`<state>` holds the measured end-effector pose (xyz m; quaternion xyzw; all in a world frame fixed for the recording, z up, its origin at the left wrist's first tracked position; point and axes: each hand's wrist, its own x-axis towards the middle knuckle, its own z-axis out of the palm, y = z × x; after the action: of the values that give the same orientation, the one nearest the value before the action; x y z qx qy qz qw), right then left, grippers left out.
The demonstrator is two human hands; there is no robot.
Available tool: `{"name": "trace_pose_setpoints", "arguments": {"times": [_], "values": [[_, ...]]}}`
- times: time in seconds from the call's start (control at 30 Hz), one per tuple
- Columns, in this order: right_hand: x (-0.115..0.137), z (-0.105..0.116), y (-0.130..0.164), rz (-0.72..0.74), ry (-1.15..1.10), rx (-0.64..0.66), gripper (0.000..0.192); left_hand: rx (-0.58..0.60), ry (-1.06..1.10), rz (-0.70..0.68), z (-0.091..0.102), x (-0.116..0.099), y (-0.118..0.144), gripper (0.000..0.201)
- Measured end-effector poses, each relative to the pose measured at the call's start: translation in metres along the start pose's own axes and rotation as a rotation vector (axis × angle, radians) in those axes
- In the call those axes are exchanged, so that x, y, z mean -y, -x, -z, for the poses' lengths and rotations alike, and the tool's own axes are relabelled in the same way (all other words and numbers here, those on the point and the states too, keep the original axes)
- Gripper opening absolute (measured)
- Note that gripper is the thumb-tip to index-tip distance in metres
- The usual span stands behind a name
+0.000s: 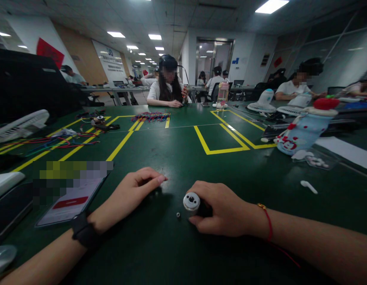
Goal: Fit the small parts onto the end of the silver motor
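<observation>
My right hand [220,208] is wrapped round a silver metal cylinder [191,202] that looks like a small motor. It stands upright on the green table, and its round top face shows a dark centre hole with smaller holes beside it. Just left of the cylinder lies a tiny metal part [178,215], apart from both hands. My left hand [144,184] hovers low over the table to the left, thumb and forefinger pinched together. Whatever may be between those fingertips is too small to make out.
A phone [73,198] lies left of my left forearm. Wires [64,140] spread at the left, and a wire bundle [150,116] lies farther back. A white earbud [308,187] and a blue bottle [304,130] are at the right. Across the table sits a person [167,89].
</observation>
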<state>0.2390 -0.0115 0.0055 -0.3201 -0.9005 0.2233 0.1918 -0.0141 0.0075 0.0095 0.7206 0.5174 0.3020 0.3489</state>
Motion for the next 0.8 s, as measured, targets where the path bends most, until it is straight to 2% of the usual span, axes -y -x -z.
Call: {"name": "trace_pose_setpoints", "arguments": {"times": [0.1,0.17,0.4,0.5,0.63,0.73,0.8], "values": [[0.000,0.001,0.001,-0.003,-0.001,0.003,0.028,-0.155,0.078,0.115,0.005,0.011,-0.004,0.028],[0.000,0.001,0.001,-0.004,-0.003,0.003,0.029,-0.194,0.130,0.132,0.005,0.014,-0.005,0.029],[0.001,0.002,0.001,-0.012,-0.001,0.012,0.029,-0.134,0.076,0.101,0.004,0.008,-0.003,0.025],[0.001,0.001,0.000,-0.019,0.003,0.009,0.029,-0.014,0.017,0.002,0.004,0.006,0.000,0.024],[0.002,-0.001,-0.001,-0.017,0.001,0.000,0.029,0.215,-0.125,-0.237,-0.003,-0.003,0.008,0.025],[0.001,-0.002,-0.001,-0.002,-0.003,-0.005,0.029,0.292,-0.177,-0.311,-0.012,-0.011,0.013,0.018],[0.001,-0.002,-0.001,-0.001,-0.003,-0.005,0.029,0.294,-0.161,-0.325,-0.017,-0.015,0.014,0.009]]}}
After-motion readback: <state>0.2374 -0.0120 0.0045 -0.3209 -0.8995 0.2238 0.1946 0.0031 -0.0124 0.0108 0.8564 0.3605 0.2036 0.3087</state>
